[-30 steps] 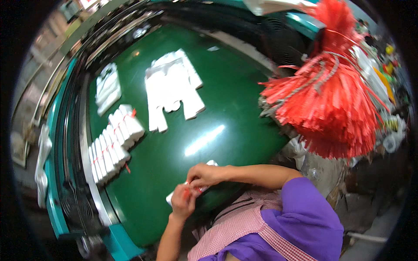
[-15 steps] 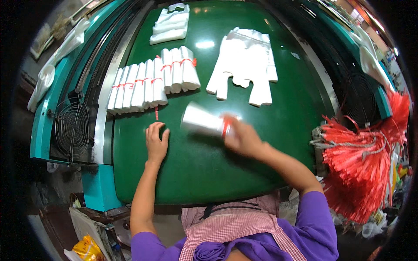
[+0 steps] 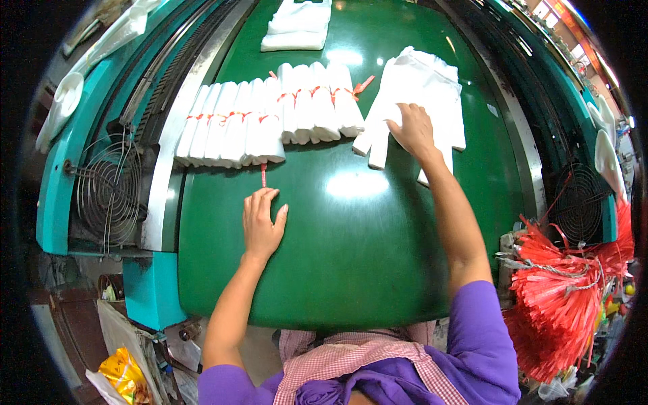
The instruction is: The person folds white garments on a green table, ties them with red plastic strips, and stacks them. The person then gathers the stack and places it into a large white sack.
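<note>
Having let go of the rolled bundle, the right hand (image 3: 412,128) is now pressing open-palmed on the flat stack of white bags (image 3: 418,88), while the empty left hand (image 3: 262,226) is resting flat on the tabletop (image 3: 351,250) below a red tie strip (image 3: 263,174).

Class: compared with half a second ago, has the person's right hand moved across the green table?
Yes. The right hand has gone from the table's middle up and outward onto the flat stack of white bags.

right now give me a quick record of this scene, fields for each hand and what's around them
left hand: flat on the green table, fingertips by a red tie strip
right hand: resting on the flat stack of white bags
rolled bundles: white, red-tied, in a row behind the left hand
folded stack: white, at the far edge
red tie bunch: hanging right of the table
fans: one on each side
</note>
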The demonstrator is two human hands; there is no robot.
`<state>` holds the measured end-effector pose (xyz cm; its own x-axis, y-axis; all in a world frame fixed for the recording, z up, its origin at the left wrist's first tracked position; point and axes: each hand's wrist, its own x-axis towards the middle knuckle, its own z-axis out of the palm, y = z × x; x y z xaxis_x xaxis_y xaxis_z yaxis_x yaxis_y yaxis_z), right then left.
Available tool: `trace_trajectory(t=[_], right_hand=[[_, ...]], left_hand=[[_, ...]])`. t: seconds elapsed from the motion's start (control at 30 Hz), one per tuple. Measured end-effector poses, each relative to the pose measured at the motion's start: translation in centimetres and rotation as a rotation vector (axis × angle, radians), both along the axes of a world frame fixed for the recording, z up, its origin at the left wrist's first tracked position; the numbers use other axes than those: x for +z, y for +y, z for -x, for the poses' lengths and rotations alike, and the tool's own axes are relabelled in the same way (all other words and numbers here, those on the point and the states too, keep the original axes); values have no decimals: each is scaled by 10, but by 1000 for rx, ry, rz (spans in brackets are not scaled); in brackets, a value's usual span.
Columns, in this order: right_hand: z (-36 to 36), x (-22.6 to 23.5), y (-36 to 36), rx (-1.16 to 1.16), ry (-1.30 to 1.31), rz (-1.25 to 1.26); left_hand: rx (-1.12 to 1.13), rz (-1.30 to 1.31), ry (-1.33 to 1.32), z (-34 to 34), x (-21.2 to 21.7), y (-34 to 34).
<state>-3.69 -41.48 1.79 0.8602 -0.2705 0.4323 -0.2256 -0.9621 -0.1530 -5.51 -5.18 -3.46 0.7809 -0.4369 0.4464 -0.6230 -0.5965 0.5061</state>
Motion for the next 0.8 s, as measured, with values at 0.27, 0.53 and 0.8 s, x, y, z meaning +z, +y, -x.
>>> trace_trajectory(t=[0.27, 0.53, 0.8], right_hand=[[170, -10, 60, 443, 130, -133], [347, 17, 93, 577, 174, -498], [398, -9, 81, 390, 362, -288]], left_hand=[[9, -37, -106, 11, 9, -2], [-898, -531, 44, 164, 45, 26], [-890, -226, -95, 165, 32, 2]])
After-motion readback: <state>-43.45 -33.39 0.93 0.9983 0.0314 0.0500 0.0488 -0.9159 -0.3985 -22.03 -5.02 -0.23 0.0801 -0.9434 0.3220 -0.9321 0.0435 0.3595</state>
